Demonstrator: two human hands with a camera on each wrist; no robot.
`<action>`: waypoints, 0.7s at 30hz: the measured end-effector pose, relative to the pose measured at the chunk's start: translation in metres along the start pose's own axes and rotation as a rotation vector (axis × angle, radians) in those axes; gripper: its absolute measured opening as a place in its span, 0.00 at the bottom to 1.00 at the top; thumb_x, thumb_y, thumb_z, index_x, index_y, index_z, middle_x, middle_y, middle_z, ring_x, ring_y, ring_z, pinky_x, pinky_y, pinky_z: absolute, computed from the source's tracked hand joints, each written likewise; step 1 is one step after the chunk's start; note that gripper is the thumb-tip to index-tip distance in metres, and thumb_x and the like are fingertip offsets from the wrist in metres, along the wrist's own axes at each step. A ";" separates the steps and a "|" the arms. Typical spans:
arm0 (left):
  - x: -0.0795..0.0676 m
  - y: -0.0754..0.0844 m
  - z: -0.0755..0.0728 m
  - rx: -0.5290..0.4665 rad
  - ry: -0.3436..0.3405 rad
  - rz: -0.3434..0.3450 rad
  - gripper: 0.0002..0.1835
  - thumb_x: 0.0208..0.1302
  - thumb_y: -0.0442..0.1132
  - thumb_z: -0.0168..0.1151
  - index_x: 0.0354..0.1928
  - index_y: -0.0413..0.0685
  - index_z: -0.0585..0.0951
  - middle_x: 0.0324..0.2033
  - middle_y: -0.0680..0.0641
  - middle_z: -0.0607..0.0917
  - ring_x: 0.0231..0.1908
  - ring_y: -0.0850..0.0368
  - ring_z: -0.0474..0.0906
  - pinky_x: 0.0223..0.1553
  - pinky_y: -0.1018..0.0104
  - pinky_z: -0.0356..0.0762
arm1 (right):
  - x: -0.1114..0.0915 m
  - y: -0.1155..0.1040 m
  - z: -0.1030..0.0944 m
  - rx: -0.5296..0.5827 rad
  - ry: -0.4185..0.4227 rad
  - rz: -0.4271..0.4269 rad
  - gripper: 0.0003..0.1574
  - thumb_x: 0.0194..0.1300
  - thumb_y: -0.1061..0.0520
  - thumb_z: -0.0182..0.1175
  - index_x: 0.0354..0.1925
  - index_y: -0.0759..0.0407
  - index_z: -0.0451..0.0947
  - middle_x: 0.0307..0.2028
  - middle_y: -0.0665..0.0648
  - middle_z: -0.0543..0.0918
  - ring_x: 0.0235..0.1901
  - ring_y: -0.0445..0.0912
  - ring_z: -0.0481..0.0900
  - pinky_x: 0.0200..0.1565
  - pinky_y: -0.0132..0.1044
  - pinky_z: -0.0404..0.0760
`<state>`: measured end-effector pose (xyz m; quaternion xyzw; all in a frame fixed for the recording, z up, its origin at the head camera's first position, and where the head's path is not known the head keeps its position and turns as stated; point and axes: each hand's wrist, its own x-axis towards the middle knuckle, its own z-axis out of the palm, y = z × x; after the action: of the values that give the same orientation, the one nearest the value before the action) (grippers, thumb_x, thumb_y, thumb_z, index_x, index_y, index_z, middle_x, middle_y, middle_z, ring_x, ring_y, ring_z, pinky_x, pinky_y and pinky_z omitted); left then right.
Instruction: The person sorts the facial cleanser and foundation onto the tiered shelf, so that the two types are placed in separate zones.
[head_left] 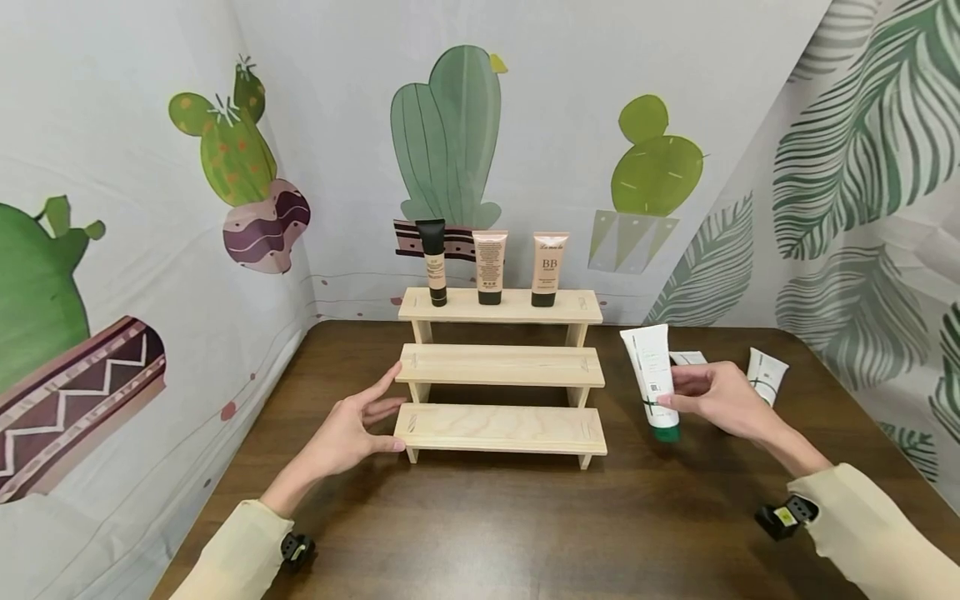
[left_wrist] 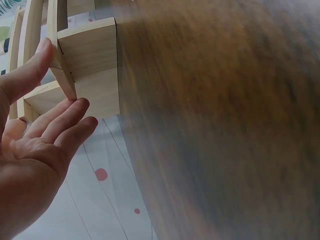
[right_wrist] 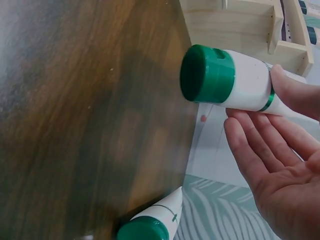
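My right hand (head_left: pixel 723 400) pinches a white squeeze tube (head_left: pixel 651 371) between thumb and fingers, to the right of a three-step wooden display stand (head_left: pixel 502 423). The tube tilts slightly, its green cap (right_wrist: pixel 207 75) pointing down above the dark table. At the stand's left end, my left hand (head_left: pixel 341 437) rests with fingers extended. Its thumb (left_wrist: pixel 32 70) touches the lowest step's corner, while the index finger reaches the middle step's end. On the top step stand a black-and-beige tube (head_left: pixel 435 267) and two pink tubes with black caps, one plain-text (head_left: pixel 490 265), one marked BB (head_left: pixel 548 271).
Behind the right hand, another white tube (head_left: pixel 767 375) stands on the brown table (head_left: pixel 480 525), and part of a further white one (head_left: pixel 687 358) shows beside the held tube. Cloth printed with cacti (head_left: pixel 337 150) and leaves rises along the table's back and sides.
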<state>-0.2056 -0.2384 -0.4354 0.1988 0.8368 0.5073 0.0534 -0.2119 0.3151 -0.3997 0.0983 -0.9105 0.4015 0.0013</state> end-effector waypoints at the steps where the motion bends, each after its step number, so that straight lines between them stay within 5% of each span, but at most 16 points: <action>1: 0.000 0.000 0.000 0.000 0.002 0.000 0.64 0.52 0.26 0.82 0.85 0.66 0.55 0.67 0.32 0.77 0.65 0.37 0.77 0.59 0.41 0.78 | 0.000 -0.001 0.000 0.007 0.010 -0.003 0.32 0.65 0.54 0.77 0.59 0.74 0.82 0.43 0.61 0.91 0.40 0.44 0.89 0.39 0.31 0.82; 21: -0.001 -0.001 -0.001 -0.006 -0.002 -0.008 0.63 0.52 0.26 0.81 0.85 0.67 0.55 0.67 0.32 0.77 0.65 0.36 0.77 0.58 0.43 0.79 | -0.009 -0.047 -0.005 0.012 0.197 -0.108 0.31 0.64 0.52 0.78 0.58 0.69 0.85 0.43 0.64 0.91 0.38 0.37 0.89 0.36 0.27 0.83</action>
<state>-0.2053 -0.2397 -0.4362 0.1961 0.8360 0.5094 0.0569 -0.1947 0.2897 -0.3628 0.1075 -0.8971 0.4138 0.1118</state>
